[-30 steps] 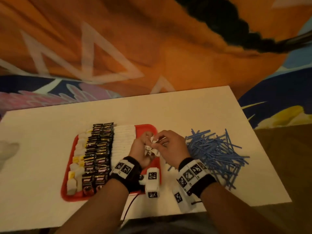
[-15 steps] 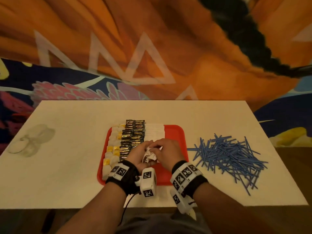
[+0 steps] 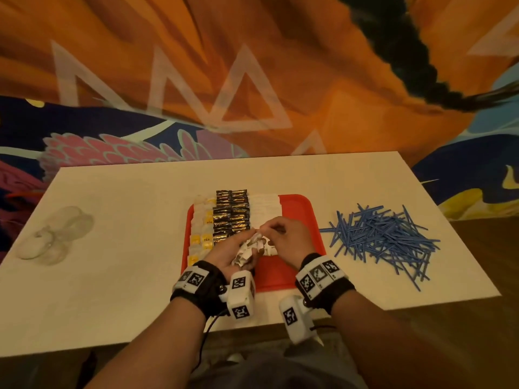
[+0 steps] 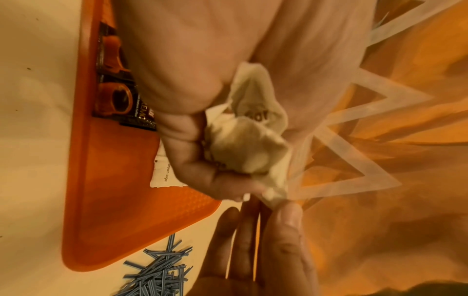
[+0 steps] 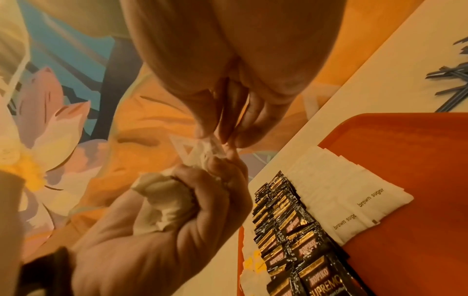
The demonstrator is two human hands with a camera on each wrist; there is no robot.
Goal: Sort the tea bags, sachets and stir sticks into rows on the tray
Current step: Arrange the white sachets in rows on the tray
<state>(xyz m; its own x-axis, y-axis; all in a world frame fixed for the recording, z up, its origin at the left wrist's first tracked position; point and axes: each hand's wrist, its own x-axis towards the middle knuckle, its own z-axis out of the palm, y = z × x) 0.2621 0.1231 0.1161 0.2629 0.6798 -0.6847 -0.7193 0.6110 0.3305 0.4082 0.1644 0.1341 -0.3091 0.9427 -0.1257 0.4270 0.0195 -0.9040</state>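
A red tray point(image 3: 300, 209) sits mid-table with rows of tea bags point(image 3: 200, 234), black coffee sachets point(image 3: 231, 213) and white brown-sugar sachets point(image 3: 265, 207). Above the tray's near half, my left hand point(image 3: 234, 248) grips a bunch of white sachets point(image 3: 248, 249) in its fist. My right hand point(image 3: 280, 237) pinches the top corner of one sachet from that bunch. In the left wrist view the bunch point(image 4: 249, 138) fills the palm; in the right wrist view the right fingertips point(image 5: 229, 138) pinch its tip. Blue stir sticks point(image 3: 384, 237) lie heaped on the table right of the tray.
The white table point(image 3: 126, 276) stands against a bright orange and blue patterned backdrop. A clear crumpled plastic bag point(image 3: 53, 237) lies at the far left. The tray's right part point(image 3: 303, 228) is bare red.
Both hands stay together over the tray with the bunch of sachets; the right fingers have shifted to the top of it. The head view has swung toward the left and pulled back.
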